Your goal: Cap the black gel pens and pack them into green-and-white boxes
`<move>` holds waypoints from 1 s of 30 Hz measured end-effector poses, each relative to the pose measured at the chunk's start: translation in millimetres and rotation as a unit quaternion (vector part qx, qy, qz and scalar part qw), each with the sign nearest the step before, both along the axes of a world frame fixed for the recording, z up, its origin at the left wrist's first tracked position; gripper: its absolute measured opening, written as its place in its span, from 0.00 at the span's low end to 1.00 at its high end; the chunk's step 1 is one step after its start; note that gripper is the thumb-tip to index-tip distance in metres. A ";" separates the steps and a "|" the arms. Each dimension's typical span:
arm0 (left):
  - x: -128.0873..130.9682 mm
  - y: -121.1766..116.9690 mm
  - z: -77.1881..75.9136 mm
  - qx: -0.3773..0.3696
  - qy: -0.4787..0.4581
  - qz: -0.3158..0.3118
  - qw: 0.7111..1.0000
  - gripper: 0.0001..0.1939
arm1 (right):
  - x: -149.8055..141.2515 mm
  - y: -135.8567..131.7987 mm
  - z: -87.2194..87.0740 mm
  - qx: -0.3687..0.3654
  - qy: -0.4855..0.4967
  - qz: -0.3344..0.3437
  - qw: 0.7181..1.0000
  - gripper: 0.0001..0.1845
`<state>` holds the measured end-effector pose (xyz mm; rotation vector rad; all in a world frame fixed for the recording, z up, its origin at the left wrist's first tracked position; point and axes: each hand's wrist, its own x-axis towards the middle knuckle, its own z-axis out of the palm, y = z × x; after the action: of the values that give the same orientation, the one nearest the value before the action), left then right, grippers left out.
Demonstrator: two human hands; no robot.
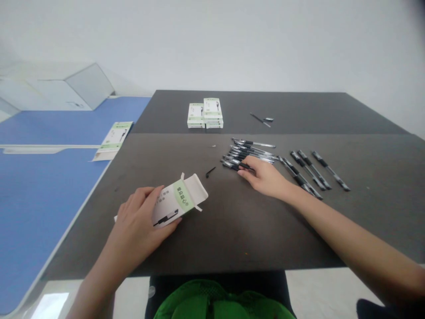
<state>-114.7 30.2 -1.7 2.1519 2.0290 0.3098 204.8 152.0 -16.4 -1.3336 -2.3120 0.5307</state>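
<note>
My left hand [141, 219] is closed around a small white and green pen box [181, 197], whose flaps stand open toward the right. On the dark table, my right hand [262, 175] pinches a black capped pen [245, 165] at the near side of a pile of pens [252, 150]. The pile's pens are clear-barrelled with black grips and lie roughly side by side. Several more pens [308, 168] lie slanted to the right of my right hand. Between the hands lies a loose black pen clip [210, 172].
Stacked pen boxes [212, 113] stand at the back of the dark table [186, 150]. A pen in parts [260, 119] lies to their right. On the blue surface [49, 186] at left, a flattened pen box [113, 139] overlaps the table edge; a large white carton [56, 88] stands behind.
</note>
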 end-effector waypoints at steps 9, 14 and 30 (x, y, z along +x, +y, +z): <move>52.4 -8.6 17.2 0.148 -0.124 0.086 0.977 0.35 | -45.9 -24.1 93.2 -0.035 0.399 0.109 0.910 0.20; 82.0 -1.3 13.9 0.235 -0.117 0.119 0.958 0.44 | -81.3 -35.6 117.0 -0.039 0.503 0.140 0.852 0.17; 97.7 1.0 10.5 0.203 -0.094 0.117 0.968 0.40 | -96.1 -40.4 122.3 0.017 0.619 0.108 0.778 0.11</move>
<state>-17.0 31.3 8.8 1.9829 2.2602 1.0018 108.8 111.6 105.8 -0.3644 -1.2921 1.0237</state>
